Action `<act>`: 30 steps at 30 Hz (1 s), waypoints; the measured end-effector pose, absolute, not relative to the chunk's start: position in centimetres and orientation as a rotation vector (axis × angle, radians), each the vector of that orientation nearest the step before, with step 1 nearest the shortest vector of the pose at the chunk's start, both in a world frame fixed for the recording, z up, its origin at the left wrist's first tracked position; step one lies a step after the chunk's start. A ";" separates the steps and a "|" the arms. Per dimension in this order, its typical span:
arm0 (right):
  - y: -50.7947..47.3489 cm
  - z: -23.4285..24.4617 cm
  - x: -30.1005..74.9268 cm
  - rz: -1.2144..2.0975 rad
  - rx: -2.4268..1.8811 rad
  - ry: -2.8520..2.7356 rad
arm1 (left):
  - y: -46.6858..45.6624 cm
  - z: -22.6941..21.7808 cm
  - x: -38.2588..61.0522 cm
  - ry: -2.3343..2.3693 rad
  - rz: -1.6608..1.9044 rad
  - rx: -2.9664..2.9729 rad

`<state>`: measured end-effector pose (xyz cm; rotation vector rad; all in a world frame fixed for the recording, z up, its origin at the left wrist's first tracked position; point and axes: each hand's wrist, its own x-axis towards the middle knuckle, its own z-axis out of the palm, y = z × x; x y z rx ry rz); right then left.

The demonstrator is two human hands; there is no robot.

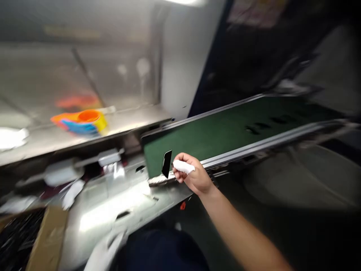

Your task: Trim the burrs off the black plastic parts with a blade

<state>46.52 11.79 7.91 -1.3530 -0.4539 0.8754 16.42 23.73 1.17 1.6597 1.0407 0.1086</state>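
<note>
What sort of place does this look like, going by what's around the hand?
Probably a factory assembly line: there's a green conveyor belt, a steel workbench alongside it, and a black phone-like panel held in the right hand.

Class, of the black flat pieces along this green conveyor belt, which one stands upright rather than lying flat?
The black piece at the right hand, at the green belt's near end; the other dark pieces lie flat in a row farther along.
</note>
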 end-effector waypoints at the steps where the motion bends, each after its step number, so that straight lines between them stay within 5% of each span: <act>1: 12.1 7.9 43.6 1.031 -1.283 -0.482 | 23.2 1.6 15.6 1.000 0.136 1.545; 9: 13.9 7.2 33.1 1.561 -1.073 -0.531 | 21.9 4.9 16.0 0.569 0.467 0.901; 30: 15.8 6.7 31.5 1.629 -1.092 -0.385 | 21.8 2.5 14.8 0.457 0.543 0.646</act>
